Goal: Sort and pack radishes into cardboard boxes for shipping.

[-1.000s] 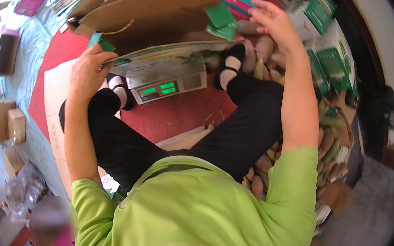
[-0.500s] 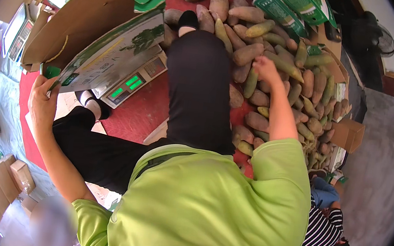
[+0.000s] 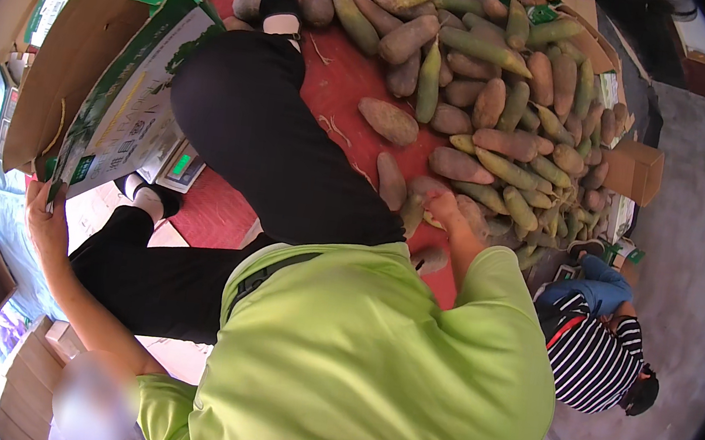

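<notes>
At the left, my left hand (image 3: 47,218) is closed on the near edge of a large open cardboard carton (image 3: 124,108), printed white and green outside and brown inside. The carton stands tilted over a digital scale (image 3: 180,166) with a lit green display, mostly hidden by the carton and my leg. My right hand (image 3: 444,205) is low over the near end of a heap of root vegetables, long green ones (image 3: 428,84) and reddish-brown ones (image 3: 388,121) that look like radishes. Its fingers touch or almost touch the vegetables there; their grip is unclear.
The heap spreads over a red floor covering (image 3: 334,86) to the right. Beyond it stands a small brown box (image 3: 633,173). A person in a striped top (image 3: 591,355) crouches at the right. More cardboard boxes (image 3: 31,365) stand at the lower left.
My right hand has come from the far part of the heap to its near end. The view has turned right, and my knee now covers more of the scale. My left hand keeps the carton.
</notes>
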The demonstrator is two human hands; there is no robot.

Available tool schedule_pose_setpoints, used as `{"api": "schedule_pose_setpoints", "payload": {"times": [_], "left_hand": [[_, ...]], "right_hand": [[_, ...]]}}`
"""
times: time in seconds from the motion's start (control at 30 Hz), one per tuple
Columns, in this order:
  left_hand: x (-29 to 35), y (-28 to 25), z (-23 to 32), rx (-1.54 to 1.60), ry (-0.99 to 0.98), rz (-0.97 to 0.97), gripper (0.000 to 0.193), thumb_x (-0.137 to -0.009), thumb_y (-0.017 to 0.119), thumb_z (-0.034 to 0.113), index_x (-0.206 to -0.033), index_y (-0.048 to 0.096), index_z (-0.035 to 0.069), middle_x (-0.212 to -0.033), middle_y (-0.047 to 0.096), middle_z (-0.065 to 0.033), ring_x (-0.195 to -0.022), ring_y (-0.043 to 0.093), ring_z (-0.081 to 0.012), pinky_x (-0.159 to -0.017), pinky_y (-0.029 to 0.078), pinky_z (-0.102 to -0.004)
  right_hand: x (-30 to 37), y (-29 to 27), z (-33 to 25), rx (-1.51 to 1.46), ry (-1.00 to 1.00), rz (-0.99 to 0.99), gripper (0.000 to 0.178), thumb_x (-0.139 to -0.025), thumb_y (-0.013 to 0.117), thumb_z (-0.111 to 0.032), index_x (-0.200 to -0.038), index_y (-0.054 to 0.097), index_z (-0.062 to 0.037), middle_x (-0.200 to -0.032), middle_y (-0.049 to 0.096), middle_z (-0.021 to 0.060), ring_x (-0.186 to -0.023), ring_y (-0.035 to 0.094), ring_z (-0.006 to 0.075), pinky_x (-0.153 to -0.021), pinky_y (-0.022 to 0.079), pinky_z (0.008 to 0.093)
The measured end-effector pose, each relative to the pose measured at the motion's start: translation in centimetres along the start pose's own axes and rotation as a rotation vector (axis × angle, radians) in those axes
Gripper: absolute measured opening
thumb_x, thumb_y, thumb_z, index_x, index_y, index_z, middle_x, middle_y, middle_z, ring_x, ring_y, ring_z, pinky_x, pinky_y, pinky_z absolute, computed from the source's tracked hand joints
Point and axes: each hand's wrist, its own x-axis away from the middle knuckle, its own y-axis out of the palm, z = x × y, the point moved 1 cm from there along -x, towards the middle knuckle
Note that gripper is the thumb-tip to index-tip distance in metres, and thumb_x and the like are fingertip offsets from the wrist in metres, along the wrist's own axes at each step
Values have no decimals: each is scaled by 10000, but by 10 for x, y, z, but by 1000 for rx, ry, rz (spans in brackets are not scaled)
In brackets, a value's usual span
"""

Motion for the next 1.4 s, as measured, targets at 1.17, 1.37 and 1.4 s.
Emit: {"api": "schedule_pose_setpoints", "payload": {"times": [1.17, 1.37, 1.4], "left_hand": [[28, -13, 58, -260, -92, 100, 260, -750, 629, 42, -980, 697, 142, -820, 508, -76, -856, 561, -272, -719, 468, -401], [30, -7, 54, -240, -57, 133, 226, -751, 631, 63, -947, 701, 151, -815, 512, -68, -854, 565, -258, -712, 469, -393], [30, -8, 54, -241, -60, 137, 226, -751, 631, 63, -947, 701, 151, -815, 512, -68, -854, 565, -258, -712, 469, -393]], "right_hand": [[85, -58, -156, 0, -722, 186, 434, -679, 716, 87, -1059, 541, -29, -894, 601, 43, -796, 578, 129, -677, 504, 269], [177, -93, -314, -247, -1068, 286, 463, -737, 719, 17, -1158, 528, -3, -1061, 584, 65, -952, 568, 145, -838, 468, 276], [192, -96, -338, -263, -1129, 291, 457, -749, 712, 16, -1166, 527, -3, -1074, 579, 68, -966, 566, 138, -842, 468, 268]]}}
